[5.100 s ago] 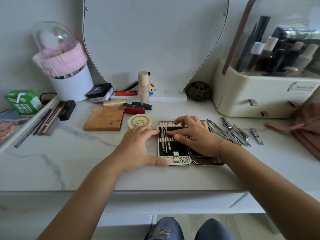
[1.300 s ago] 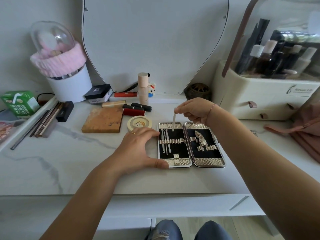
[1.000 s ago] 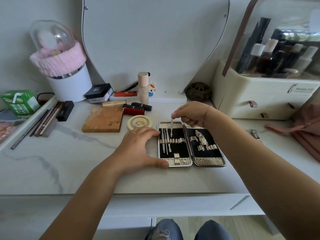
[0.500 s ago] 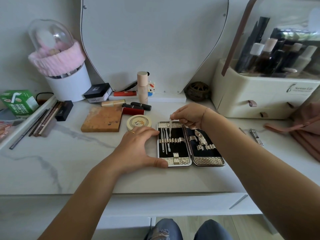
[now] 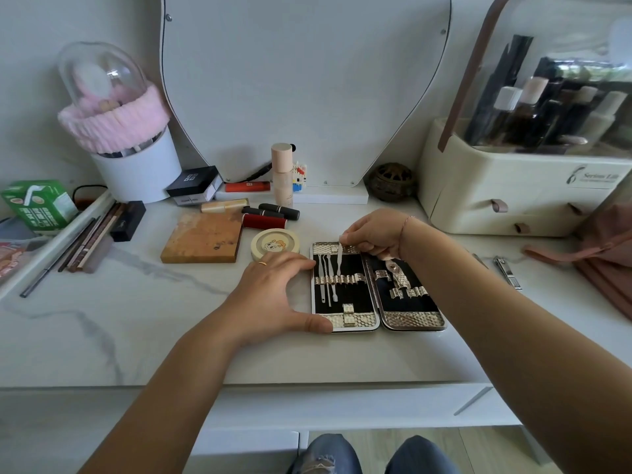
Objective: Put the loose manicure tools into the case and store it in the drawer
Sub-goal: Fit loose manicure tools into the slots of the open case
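The manicure case lies spread flat on the marble tabletop, black lining and silver textured rims. Its left half holds thin metal tools under a strap; the right half holds a nipper. My left hand presses flat against the case's left edge, thumb at its near corner. My right hand pinches a slim metal tool at its top end, its tip down at the strap of the left half. A nail clipper lies loose on the table to the right; my right forearm hides what lies between.
A cream cosmetic organiser with small drawers stands at the back right, pink cloth beside it. Lipsticks, a round compact, a wooden block and a mirror are behind the case. The table's drawer front runs below.
My right hand has come down from above the case with the slim tool, lowering its tip to the strap in the left half. My left hand has stayed put.
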The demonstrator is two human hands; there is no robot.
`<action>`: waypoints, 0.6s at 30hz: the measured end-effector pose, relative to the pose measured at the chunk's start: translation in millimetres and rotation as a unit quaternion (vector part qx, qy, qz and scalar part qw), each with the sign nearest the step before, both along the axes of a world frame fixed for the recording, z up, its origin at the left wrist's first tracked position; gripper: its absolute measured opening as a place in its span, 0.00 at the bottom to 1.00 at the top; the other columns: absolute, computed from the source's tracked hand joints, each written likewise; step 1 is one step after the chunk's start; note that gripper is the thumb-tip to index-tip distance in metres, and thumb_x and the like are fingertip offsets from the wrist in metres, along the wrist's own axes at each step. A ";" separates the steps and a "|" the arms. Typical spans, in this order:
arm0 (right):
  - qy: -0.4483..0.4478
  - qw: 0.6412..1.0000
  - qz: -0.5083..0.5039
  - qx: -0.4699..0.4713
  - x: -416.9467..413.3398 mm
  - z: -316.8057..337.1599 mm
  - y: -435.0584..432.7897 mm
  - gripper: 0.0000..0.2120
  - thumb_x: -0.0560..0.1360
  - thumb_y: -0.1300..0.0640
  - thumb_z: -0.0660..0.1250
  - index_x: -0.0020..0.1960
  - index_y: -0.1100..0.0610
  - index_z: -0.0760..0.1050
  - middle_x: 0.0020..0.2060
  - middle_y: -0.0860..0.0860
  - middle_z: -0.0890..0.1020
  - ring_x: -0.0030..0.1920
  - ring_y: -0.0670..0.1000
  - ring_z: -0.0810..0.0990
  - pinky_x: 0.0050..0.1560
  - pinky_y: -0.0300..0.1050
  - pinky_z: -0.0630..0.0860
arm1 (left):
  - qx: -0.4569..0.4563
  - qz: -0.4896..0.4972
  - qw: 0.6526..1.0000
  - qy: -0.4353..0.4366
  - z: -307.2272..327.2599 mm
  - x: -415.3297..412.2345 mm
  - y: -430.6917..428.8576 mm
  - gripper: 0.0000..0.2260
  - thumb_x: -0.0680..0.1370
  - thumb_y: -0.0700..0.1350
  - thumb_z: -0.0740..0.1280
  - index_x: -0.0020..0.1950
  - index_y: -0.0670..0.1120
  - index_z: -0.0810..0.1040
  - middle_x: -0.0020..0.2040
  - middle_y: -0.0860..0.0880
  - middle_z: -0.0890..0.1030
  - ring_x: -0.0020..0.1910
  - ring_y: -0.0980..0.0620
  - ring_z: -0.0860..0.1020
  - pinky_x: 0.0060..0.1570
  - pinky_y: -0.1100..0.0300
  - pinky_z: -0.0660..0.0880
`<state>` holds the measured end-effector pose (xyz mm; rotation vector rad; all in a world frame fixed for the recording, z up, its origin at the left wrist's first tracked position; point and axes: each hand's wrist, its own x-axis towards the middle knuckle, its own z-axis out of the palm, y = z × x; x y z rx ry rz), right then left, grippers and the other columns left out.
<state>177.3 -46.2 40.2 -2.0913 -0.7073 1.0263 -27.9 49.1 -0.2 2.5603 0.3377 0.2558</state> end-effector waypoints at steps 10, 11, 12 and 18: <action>-0.160 0.986 0.032 -0.024 -15.8 4.6 -6.6 0.07 0.68 0.55 0.75 0.39 0.58 0.81 0.22 0.49 0.73 0.23 0.47 0.66 0.25 0.35 0.62 | -0.005 0.001 1.000 -0.007 1.3 -0.3 -0.9 0.47 0.52 0.75 0.66 0.68 0.56 0.67 0.61 0.64 0.65 0.65 0.62 0.60 0.67 0.59 0.58; -0.202 0.978 0.035 -0.023 -17.9 4.6 -7.3 0.07 0.67 0.54 0.75 0.38 0.58 0.81 0.25 0.49 0.75 0.27 0.47 0.70 0.28 0.36 0.66 | -0.004 0.001 1.000 -0.008 1.0 -0.3 -0.8 0.47 0.52 0.75 0.66 0.68 0.55 0.67 0.61 0.64 0.65 0.64 0.62 0.60 0.67 0.59 0.58; -0.243 0.969 0.039 -0.018 -20.2 5.4 -8.9 0.07 0.67 0.53 0.75 0.38 0.57 0.81 0.27 0.49 0.76 0.30 0.47 0.72 0.31 0.37 0.68 | -0.004 0.001 1.000 -0.009 1.1 -0.4 -0.7 0.47 0.52 0.75 0.65 0.68 0.55 0.67 0.61 0.64 0.65 0.64 0.63 0.60 0.67 0.58 0.58; -0.385 0.918 0.078 0.057 -41.2 6.5 -39.6 0.10 0.76 0.52 0.64 0.54 0.48 0.80 0.30 0.43 0.72 0.31 0.41 0.70 0.32 0.33 0.62 | -0.009 -0.002 1.000 -0.013 -1.5 -0.3 1.0 0.48 0.53 0.76 0.65 0.68 0.55 0.67 0.63 0.62 0.67 0.66 0.60 0.61 0.68 0.56 0.59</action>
